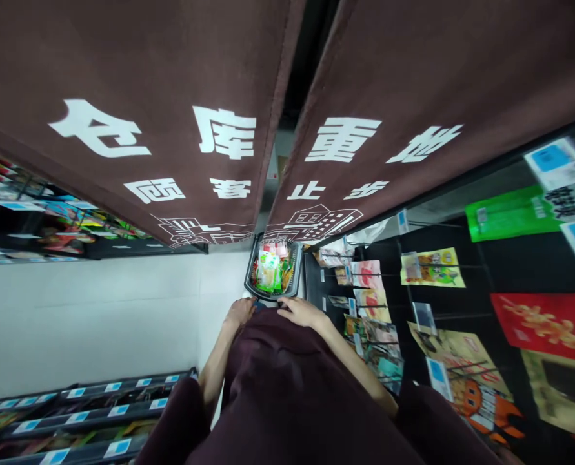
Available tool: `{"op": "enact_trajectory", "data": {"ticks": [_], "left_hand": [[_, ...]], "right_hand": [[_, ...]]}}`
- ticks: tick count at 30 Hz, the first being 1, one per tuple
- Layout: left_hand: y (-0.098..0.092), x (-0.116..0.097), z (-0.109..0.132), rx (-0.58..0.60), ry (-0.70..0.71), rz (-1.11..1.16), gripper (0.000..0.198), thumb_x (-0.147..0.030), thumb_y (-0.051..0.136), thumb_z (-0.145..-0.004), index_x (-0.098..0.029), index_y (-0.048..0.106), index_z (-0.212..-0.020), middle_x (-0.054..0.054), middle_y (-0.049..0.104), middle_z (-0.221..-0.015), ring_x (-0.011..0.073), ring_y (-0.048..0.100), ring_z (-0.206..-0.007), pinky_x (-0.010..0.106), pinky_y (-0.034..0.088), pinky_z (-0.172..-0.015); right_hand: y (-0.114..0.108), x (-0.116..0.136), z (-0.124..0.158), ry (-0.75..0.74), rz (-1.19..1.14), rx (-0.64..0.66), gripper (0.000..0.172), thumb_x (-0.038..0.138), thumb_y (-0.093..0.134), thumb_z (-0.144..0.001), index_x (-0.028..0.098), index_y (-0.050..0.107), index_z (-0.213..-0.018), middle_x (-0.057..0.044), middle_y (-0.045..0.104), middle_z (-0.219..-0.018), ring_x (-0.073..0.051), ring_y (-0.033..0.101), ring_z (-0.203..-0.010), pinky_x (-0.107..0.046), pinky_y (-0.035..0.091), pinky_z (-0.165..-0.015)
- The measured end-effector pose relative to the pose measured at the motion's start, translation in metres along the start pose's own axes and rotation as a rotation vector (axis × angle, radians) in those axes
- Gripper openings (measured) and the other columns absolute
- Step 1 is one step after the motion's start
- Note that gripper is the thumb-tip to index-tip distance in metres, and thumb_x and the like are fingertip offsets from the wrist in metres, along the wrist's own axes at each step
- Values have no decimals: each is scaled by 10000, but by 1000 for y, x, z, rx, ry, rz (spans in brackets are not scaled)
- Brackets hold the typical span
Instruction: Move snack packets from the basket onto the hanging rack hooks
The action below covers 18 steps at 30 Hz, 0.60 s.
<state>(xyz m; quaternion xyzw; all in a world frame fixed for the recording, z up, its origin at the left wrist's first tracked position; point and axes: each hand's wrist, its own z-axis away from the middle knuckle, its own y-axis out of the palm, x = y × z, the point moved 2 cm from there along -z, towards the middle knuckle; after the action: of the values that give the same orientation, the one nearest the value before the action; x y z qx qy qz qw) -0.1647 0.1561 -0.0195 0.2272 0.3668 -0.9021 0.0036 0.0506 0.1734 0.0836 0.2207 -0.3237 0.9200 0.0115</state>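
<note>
A black basket stands close in front of my body, filled with packaged goods, among them a white and green packet. My right hand lies at the near right corner of the basket, fingers curled over its rim. At the near left corner is my left hand, its fingers bent around the edge. The fingertips of this hand are partly hidden, but it also seems to grip the basket.
A brown two-part curtain with white writing hangs right ahead, its gap above the basket. Racks of snack packets line the right side. Low black shelves with price tags stand at left, beside a pale floor.
</note>
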Motion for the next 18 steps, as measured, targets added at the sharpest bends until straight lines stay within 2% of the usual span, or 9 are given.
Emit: {"op": "enact_trajectory", "data": {"ticks": [4, 9, 14, 18], "left_hand": [[7, 1, -26, 8, 10, 78, 351, -251, 442, -963, -170, 559, -1284, 191, 675, -1144, 317, 651, -1077, 406, 500, -898], [18, -8, -67, -1, 17, 207, 343, -221, 459, -954, -180, 578, -1273, 160, 654, -1225, 289, 609, -1160, 370, 469, -974], [28, -38, -109, 23, 34, 375, 300, -185, 449, -962, -157, 622, -1205, 72, 715, -1111, 179, 667, -1012, 257, 504, -907], [38, -62, -137, 21, 2, 470, 263, -253, 481, -990, -122, 603, -1183, 77, 705, -1036, 162, 679, -881, 326, 555, -831]], "right_hand": [[0, -8, 3, 36, -5, -41, 420, 451, 472, -951, 247, 543, -1311, -96, 665, -1254, -267, 609, -1179, -332, 442, -954], [9, -37, 9, 167, -42, -49, 433, 447, 436, -958, 216, 527, -1313, -141, 658, -1244, -302, 613, -1160, -375, 452, -926], [23, -77, 20, 299, -150, -70, 430, 455, 418, -964, 221, 523, -1310, -125, 690, -1184, -287, 632, -1127, -372, 459, -918], [42, -110, 22, 332, -292, -57, 402, 418, 376, -987, 225, 523, -1307, -91, 696, -1179, -260, 633, -1136, -356, 465, -932]]}}
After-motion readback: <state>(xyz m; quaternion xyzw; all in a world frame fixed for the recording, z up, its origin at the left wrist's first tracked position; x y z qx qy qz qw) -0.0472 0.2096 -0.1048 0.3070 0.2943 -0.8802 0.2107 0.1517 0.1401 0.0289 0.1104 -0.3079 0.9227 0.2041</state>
